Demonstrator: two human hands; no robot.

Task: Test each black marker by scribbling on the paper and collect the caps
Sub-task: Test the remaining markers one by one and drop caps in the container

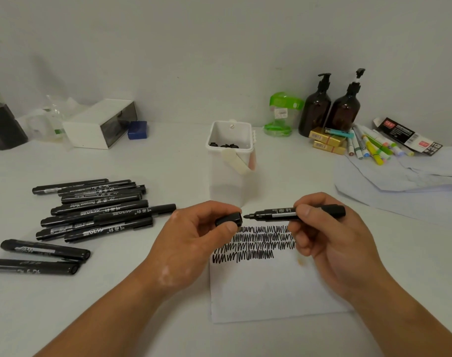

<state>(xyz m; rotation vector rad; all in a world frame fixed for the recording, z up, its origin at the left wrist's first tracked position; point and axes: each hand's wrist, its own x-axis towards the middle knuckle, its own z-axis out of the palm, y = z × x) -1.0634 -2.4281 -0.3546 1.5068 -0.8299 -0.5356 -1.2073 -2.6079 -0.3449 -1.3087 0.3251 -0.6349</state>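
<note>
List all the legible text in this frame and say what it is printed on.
"Permanent Marker": upside down, on a piled marker.
White characters on the held marker in the right hand: too blurred to read.
Print on the black packet, labels on the gold boxes and the green bottle: too small to read.

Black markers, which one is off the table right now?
The marker the right hand grips above the paper, its bare tip pointing at the cap in the left hand. All the others lie on the table to the left.
</note>
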